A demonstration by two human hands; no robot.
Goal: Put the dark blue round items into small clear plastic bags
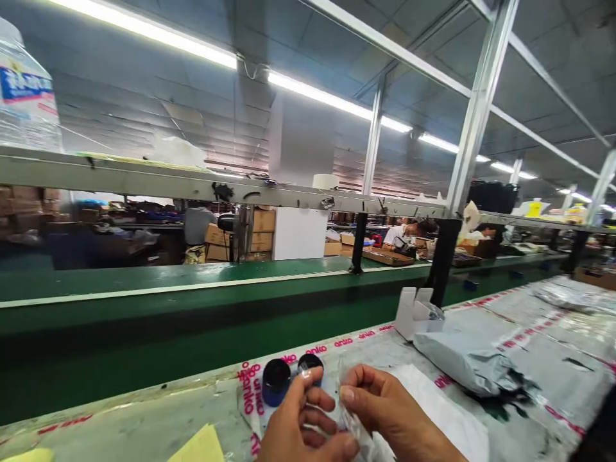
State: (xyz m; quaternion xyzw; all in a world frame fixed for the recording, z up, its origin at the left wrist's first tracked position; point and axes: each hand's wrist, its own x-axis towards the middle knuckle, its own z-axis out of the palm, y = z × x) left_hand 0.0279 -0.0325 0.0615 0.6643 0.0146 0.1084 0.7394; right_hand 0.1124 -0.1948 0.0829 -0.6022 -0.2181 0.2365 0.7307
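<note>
Both my hands are at the bottom edge of the view, over the plastic-covered workbench. My left hand and my right hand pinch a small clear plastic bag between their fingers. Just beyond my left hand stand two small dark round caps: one fully seen, the other partly hidden by my fingertips. What is inside the clear bag cannot be made out.
A grey poly mailer bag lies to the right, with an open white small box behind it. Yellow paper lies at the lower left. A green conveyor runs across behind the bench, under a metal shelf rail. A person works far off.
</note>
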